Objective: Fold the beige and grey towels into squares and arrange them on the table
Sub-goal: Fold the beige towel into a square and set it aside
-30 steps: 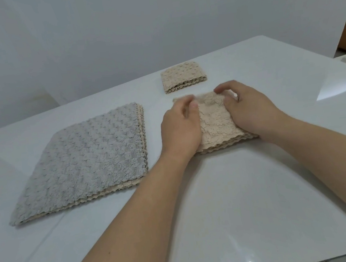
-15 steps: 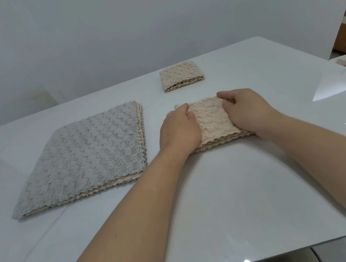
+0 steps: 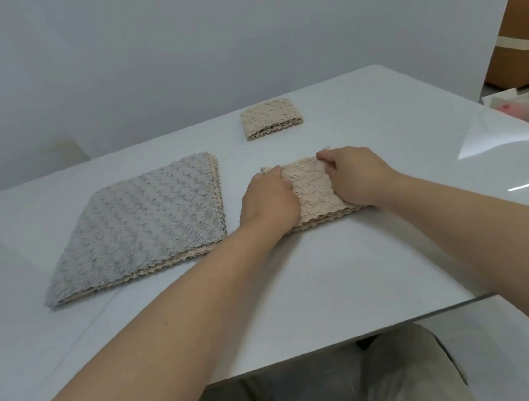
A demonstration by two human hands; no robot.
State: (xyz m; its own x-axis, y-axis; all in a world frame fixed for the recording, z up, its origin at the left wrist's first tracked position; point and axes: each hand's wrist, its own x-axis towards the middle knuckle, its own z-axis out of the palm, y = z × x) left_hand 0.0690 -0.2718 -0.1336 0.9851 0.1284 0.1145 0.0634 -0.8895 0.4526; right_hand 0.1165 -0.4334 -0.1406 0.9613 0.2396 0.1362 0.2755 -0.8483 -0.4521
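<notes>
a: item: folded beige towel [image 3: 314, 190], on the table [image 3: 300, 279], gripped near its far edge by the curled left hand [image 3: 268, 199] and right hand [image 3: 357, 176].
b: risk: layers may be skewed if pulled unevenly; the grey towel [image 3: 145, 222], left of the grip, may be brushed.

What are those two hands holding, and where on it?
Both grip the folded beige towel: left hand at its left edge, right hand at its right edge.

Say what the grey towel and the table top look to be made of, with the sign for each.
Grey towel: soft, fluffy cloth, perhaps microfibre; its face is bumpy and tufted, its edge wavy. Table: hard, smooth, glossy pale top, perhaps stone or laminate; it shows bright reflections.
</notes>
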